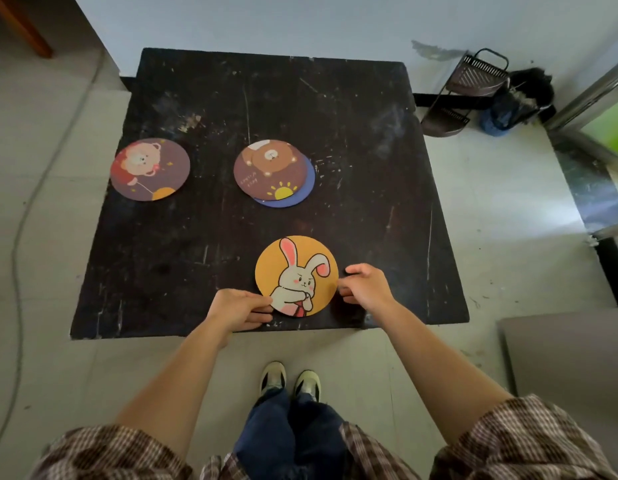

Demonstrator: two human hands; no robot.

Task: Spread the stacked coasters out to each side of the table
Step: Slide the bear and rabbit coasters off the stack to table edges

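An orange coaster with a white rabbit point(297, 268) lies near the front edge of the black table point(352, 150). My left hand point(240, 308) pinches its lower left rim. My right hand point(364, 284) touches its right rim with curled fingers. In the middle of the table a brown bear coaster point(271, 168) lies on top of a blue coaster point(309, 183), whose edge shows at the right and below. A brown coaster with a pale bear point(150, 169) lies alone at the table's left side.
A metal rack point(465, 90) and a dark bundle point(518, 98) stand on the floor by the wall at the right. A cable point(18, 216) runs along the floor on the left. My shoes point(290, 381) are just in front of the table.
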